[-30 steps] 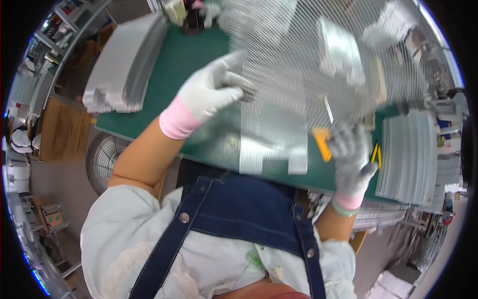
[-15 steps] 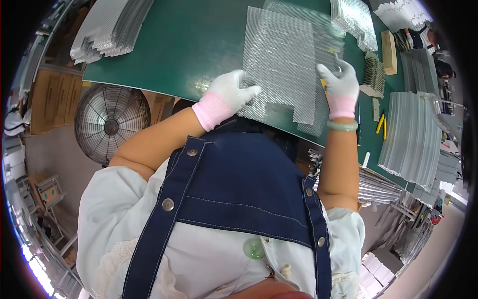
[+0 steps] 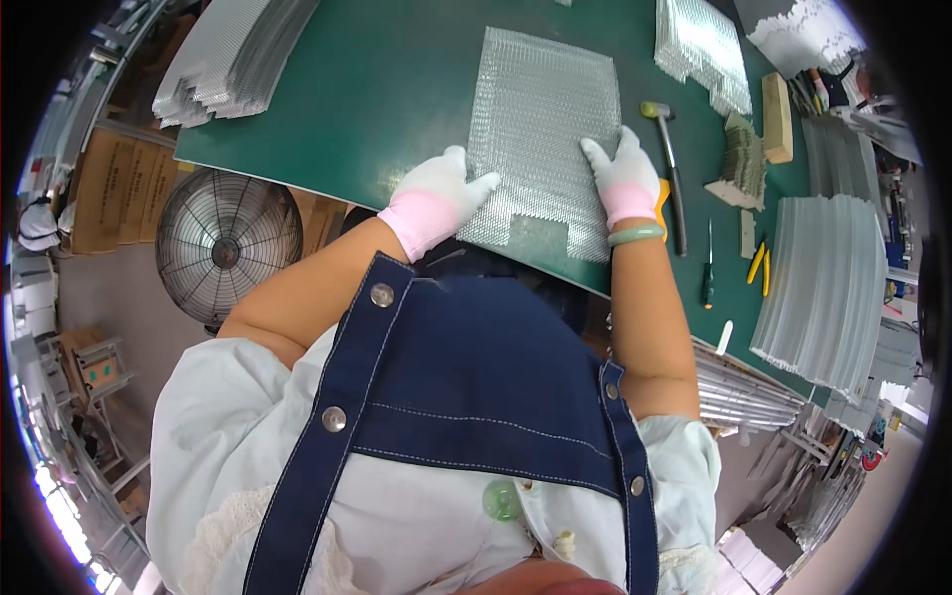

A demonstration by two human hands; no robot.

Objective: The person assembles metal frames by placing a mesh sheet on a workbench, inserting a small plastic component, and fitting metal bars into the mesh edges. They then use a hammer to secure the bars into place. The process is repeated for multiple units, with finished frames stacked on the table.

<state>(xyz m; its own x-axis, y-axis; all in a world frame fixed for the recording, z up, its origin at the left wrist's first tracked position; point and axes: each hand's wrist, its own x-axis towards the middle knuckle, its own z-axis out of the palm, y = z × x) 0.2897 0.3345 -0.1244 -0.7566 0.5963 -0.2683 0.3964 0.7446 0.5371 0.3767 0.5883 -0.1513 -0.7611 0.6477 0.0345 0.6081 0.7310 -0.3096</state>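
On the far left, brown boxes [image 3: 119,188] stand by a round black fan [image 3: 226,252], down beside the green table [image 3: 397,79]. On the table's left end sits a big pile of silvery sheets [image 3: 233,59] with bumpy cut edges. Next comes the left hand [image 3: 431,193], in a white glove with a pink cuff. It is at the left side of a see-through silver mesh sheet [image 3: 545,119], near the bottom. Its thumb and fingers are spread apart, not squeezed into a fist, and the thumb points in over the sheet. The sheet lies flat near the front edge of the table, between the two hands, with a square notch in its bottom edge. The right hand [image 3: 623,178], in the same kind of glove, is at the sheet's right side. Its thumb and fingers are spread apart too, with the thumb over the sheet. A green bangle [image 3: 636,234] is on that wrist. Just right of it are a yellow thing [image 3: 663,203], partly hidden, and a hammer [image 3: 671,164]. Farther right are a shiny small pile [image 3: 702,50], a screwdriver [image 3: 708,283], yellow pliers [image 3: 757,263], a wooden block [image 3: 776,117] and a tall pile of wavy sheets [image 3: 823,288].
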